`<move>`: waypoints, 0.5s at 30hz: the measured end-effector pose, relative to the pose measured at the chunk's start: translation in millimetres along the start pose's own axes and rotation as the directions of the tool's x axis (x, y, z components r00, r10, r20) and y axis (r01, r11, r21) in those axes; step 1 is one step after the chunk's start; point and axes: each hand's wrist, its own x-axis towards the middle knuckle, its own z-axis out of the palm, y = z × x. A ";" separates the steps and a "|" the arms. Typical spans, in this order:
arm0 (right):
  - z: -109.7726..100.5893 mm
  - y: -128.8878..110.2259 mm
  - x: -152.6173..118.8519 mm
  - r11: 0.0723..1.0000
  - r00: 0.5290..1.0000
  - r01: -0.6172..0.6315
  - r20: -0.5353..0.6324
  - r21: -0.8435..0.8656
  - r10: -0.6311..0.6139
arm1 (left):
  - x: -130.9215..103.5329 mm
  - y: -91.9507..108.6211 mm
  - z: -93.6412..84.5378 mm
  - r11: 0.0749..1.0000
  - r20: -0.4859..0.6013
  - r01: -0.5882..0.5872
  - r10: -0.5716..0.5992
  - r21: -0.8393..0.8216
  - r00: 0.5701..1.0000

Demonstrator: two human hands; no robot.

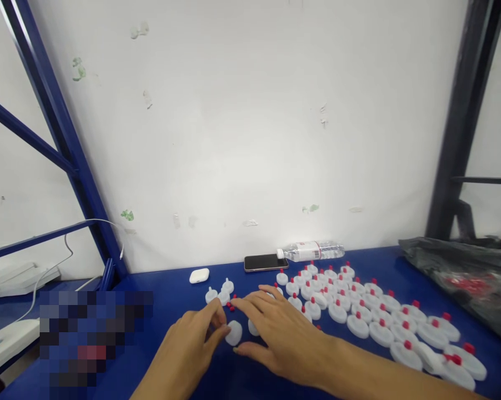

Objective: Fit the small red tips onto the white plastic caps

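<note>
My left hand (pixel 192 339) pinches the edge of a round white plastic nozzle cap (pixel 234 333) between thumb and fingertips, just above the blue table. To its right, my right hand (pixel 279 333) has its fingers stretched out and its thumb apart. It partly covers another white cap (pixel 253 328), and I cannot see whether they touch. Several small red tips (pixel 231 304) lie beyond the hands. Behind them sit white nozzle caps with bare spouts (pixel 211 295). A large group of white caps with red tips (pixel 359 325) covers the right side.
Along the wall lie a white earbud case (pixel 199 275), a black phone (pixel 266 262) and a clear plastic bottle (pixel 311 251). A dark plastic bag (pixel 462 278) stands at the far right. Blue frame posts (pixel 67 139) rise at left, near a white power strip (pixel 9 344).
</note>
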 end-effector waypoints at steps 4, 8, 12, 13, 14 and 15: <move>-4.2 0.4 4.4 0.999 0.998 -0.036 0.043 -0.023 0.037 | 2.5 6.8 6.1 0.987 -0.034 -0.068 0.064 -0.147 0.997; -6.5 4.2 4.8 0.990 0.994 -0.106 -0.014 -0.094 0.105 | 1.3 -7.7 19.1 0.981 -0.097 0.062 -0.044 0.184 0.994; -4.5 7.5 3.2 0.985 0.992 -0.123 -0.037 -0.118 0.119 | -3.2 -20.4 26.1 0.912 0.060 0.066 -0.099 0.405 0.993; -4.0 7.6 2.9 0.986 0.993 -0.119 -0.032 -0.120 0.116 | -3.7 -21.0 26.3 0.905 0.067 0.055 -0.092 0.421 0.994; -3.6 7.5 2.7 0.986 0.994 -0.111 -0.025 -0.123 0.109 | -3.9 -20.7 25.9 0.902 0.066 0.051 -0.088 0.428 0.994; -3.5 7.1 2.4 0.986 0.995 -0.102 -0.014 -0.130 0.101 | -3.6 -19.8 25.2 0.902 0.065 0.051 -0.087 0.430 0.994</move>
